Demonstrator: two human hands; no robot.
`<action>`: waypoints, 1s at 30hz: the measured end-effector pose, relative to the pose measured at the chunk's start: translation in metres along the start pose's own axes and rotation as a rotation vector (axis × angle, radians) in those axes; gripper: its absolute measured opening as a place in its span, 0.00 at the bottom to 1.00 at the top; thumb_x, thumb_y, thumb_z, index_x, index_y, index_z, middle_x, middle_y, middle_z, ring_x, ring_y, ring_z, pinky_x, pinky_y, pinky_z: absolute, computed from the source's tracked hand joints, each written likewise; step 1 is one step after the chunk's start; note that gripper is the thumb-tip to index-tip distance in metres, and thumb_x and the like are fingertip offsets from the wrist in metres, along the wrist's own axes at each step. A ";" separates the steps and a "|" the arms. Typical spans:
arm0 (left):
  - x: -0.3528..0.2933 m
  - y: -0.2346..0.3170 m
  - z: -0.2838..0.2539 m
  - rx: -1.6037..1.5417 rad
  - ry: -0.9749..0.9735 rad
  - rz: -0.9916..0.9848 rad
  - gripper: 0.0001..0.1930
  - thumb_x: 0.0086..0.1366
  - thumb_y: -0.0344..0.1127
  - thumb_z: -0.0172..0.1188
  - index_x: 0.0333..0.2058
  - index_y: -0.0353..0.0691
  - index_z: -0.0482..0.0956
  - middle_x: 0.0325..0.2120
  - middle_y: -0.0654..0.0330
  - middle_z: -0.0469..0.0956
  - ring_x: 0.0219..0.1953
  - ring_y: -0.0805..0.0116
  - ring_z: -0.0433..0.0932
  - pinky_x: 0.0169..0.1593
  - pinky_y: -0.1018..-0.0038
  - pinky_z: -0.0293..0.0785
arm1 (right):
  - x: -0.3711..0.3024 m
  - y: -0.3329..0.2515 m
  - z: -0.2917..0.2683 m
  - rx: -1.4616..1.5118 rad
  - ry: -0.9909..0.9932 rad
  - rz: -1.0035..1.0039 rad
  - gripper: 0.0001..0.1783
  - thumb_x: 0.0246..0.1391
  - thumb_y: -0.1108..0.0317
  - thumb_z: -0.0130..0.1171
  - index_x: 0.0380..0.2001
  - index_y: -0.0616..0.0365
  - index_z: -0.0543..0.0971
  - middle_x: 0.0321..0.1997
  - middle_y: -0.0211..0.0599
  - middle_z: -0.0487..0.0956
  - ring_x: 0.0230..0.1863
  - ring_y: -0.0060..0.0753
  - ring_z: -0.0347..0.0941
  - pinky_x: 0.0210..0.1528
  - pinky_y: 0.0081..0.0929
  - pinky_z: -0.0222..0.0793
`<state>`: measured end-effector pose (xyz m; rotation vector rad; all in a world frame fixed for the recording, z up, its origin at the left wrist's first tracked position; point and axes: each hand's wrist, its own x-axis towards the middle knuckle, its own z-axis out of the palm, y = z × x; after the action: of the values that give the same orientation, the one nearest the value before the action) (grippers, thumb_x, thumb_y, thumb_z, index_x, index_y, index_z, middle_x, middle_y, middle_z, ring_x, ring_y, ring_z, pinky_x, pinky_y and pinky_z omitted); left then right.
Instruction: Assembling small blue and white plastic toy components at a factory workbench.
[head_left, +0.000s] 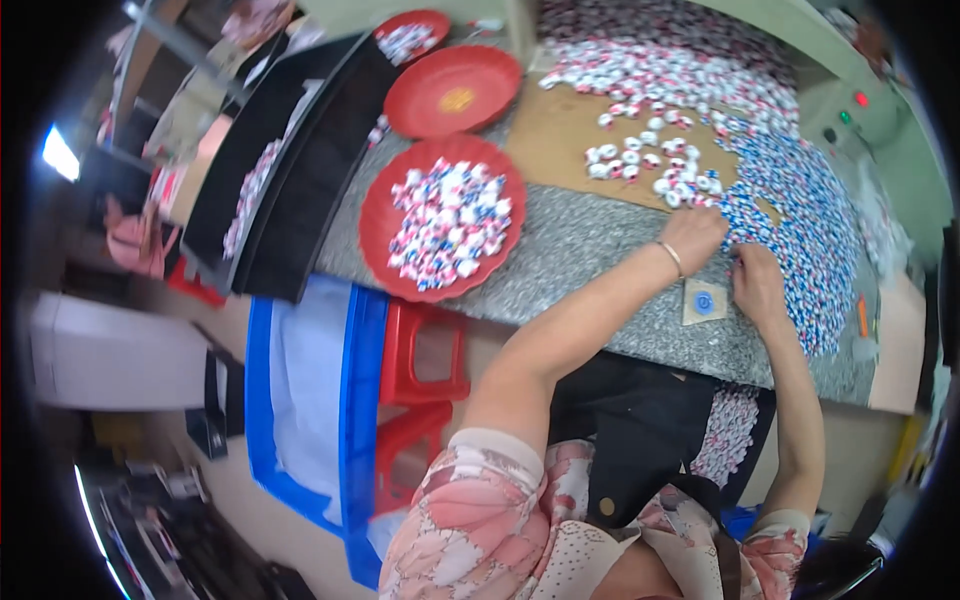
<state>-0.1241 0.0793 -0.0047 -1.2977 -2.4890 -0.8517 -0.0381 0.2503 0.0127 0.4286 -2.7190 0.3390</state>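
My left hand (pixel 697 240), a bangle at its wrist, rests with bent fingers at the edge of the loose white pieces (pixel 680 185) and the blue-and-white pieces (pixel 800 215). Close by on the right, my right hand (pixel 758 285) has its fingertips pinched together beside the blue-and-white heap. Whatever either set of fingers holds is too small to make out. Just in front of the hands, a small pale square block (pixel 704 302) with a round blue piece on it lies on the grey speckled tabletop (pixel 590 260).
A red dish (pixel 375 225) heaped with small mixed pieces stands left, with another red dish (pixel 425 95) behind. Brown board (pixel 555 130) lies under the white pieces. Black trays (pixel 310 190), a blue crate (pixel 360 400) and red stools (pixel 393 350) are at the left.
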 end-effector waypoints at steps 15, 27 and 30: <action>-0.092 0.004 -0.104 -0.945 0.486 -0.324 0.19 0.56 0.31 0.66 0.47 0.44 0.77 0.36 0.64 0.71 0.37 0.74 0.76 0.40 0.77 0.74 | -0.047 -0.028 -0.065 0.121 -0.285 0.059 0.14 0.49 0.84 0.52 0.41 0.64 0.76 0.37 0.50 0.75 0.37 0.49 0.75 0.39 0.36 0.70; -0.153 0.034 -0.106 -1.535 0.242 -0.594 0.19 0.63 0.24 0.58 0.53 0.33 0.73 0.44 0.57 0.77 0.39 0.74 0.77 0.45 0.77 0.75 | -0.026 -0.054 -0.051 0.406 -0.375 0.365 0.08 0.49 0.77 0.60 0.36 0.62 0.80 0.33 0.44 0.79 0.35 0.43 0.77 0.38 0.33 0.73; -0.143 0.047 -0.083 -1.670 0.141 -0.653 0.22 0.60 0.19 0.60 0.54 0.32 0.72 0.45 0.57 0.78 0.39 0.75 0.79 0.46 0.78 0.76 | -0.044 -0.039 -0.047 0.274 -0.245 0.155 0.08 0.49 0.78 0.59 0.35 0.62 0.79 0.33 0.44 0.78 0.35 0.46 0.77 0.39 0.34 0.73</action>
<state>-0.0083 -0.0456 0.0196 -0.3552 -1.6845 -3.2979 0.0286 0.2381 0.0450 0.3517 -2.9631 0.7523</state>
